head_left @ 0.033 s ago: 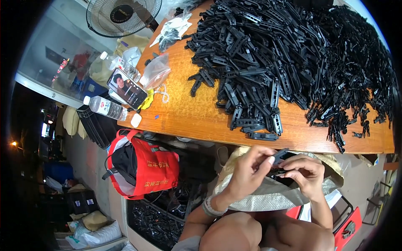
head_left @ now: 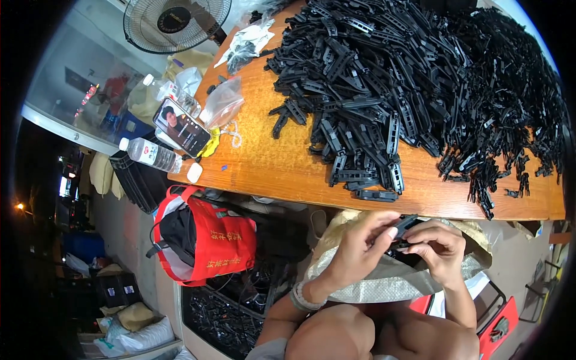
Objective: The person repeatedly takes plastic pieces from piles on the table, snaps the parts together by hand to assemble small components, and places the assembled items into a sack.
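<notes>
1. Just before the table (head_left: 258, 162), your left hand (head_left: 366, 243) has shifted slightly toward your right hand (head_left: 443, 249); nothing else has clearly changed, so the work looks to be at the same stage.
2. Before the table's near edge, the black part (head_left: 409, 222) sits between your hands. Your left thumb and fingers pinch it, nearly closed; your right fingers curl against it, their exact grip hidden. One part or two, you can't tell.
3. Below the table's near edge, under your hands: one sack (head_left: 378, 288).
4. Low at the table's near left: one red bag (head_left: 225, 240) and loose pieces (head_left: 222, 327), uncountable.
5. On the table: two heaps, larger parts (head_left: 366, 90) left of smaller ones (head_left: 510, 90), uncountable.
6. At the table's left end: two bottles (head_left: 150, 155), one phone (head_left: 180, 128).
7. Beyond the table's far left: one fan (head_left: 174, 21).
</notes>
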{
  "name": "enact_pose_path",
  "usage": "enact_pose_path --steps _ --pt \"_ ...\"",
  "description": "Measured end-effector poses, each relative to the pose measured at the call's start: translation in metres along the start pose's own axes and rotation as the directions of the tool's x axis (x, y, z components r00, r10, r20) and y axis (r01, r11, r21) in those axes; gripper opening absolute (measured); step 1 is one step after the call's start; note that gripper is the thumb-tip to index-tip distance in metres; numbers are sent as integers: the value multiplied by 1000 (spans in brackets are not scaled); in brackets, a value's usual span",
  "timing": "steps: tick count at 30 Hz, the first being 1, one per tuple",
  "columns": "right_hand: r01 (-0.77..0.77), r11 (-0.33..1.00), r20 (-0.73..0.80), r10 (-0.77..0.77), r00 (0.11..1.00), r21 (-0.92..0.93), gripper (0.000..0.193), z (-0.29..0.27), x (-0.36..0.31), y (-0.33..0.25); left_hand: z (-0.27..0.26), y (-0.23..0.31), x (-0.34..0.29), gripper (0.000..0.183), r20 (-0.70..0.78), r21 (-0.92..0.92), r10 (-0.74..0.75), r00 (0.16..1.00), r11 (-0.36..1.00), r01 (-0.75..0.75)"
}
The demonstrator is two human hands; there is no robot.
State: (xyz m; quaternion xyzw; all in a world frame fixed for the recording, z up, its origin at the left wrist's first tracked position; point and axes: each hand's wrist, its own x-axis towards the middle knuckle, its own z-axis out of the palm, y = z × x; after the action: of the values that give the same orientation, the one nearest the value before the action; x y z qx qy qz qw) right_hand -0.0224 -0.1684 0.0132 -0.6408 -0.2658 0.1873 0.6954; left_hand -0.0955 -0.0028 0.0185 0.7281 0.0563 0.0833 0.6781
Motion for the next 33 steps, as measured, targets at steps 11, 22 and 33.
enact_pose_path --steps 11,22,33 --pt "15 998 -257 2 966 67 8 -3 -14 12 24 -1 -3 46 157 146 72 985 985 -95" --pt "89 974 -176 -127 976 -209 45 -19 -15 14 19 -1 2 34 147 185 18 989 982 -45" --pt "87 943 -102 -125 987 -321 29 -24 -19 12 23 -5 4 34 237 261 195 952 931 -255"
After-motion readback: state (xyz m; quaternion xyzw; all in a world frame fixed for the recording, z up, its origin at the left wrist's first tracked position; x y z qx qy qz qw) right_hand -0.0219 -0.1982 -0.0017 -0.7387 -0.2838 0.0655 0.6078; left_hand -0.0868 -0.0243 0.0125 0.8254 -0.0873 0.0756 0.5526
